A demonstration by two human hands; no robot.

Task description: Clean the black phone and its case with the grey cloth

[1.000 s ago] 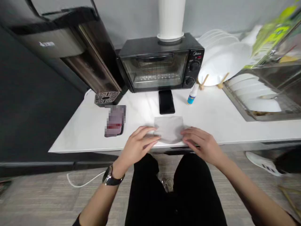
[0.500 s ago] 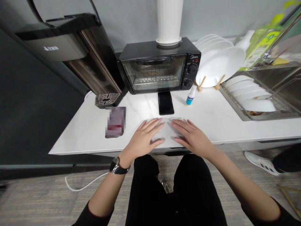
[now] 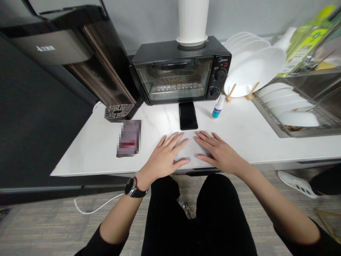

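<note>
My left hand [image 3: 166, 154] lies palm down near the counter's front edge, fingers stretched out and thumb apart. Opposite it, my right hand [image 3: 217, 149] rests flat too, its fingers pointing inward and slightly spread. Neither hand holds anything. Between them is a narrow strip of the white counter [image 3: 157, 122], shaded grey. Just beyond the fingertips lies a black smartphone [image 3: 188, 116], screen dark. A small white bottle with a blue label [image 3: 218, 107] stands to the right of the phone. Left of my left hand is a flat purplish item [image 3: 129, 138], blurred out by pixelation.
Behind the phone stands a black toaster oven [image 3: 178, 76] with a white pot [image 3: 193, 23] on top. A tall drink dispenser [image 3: 101, 67] is at the left. To the right are plates [image 3: 254, 73] in a wooden rack and a sink [image 3: 282, 133] holding dishes. Another person's shoe [image 3: 297, 183] shows below.
The camera view has shifted slightly. My left hand appears a touch further right; both hands stay flat on the counter, and the objects around them have not moved.
</note>
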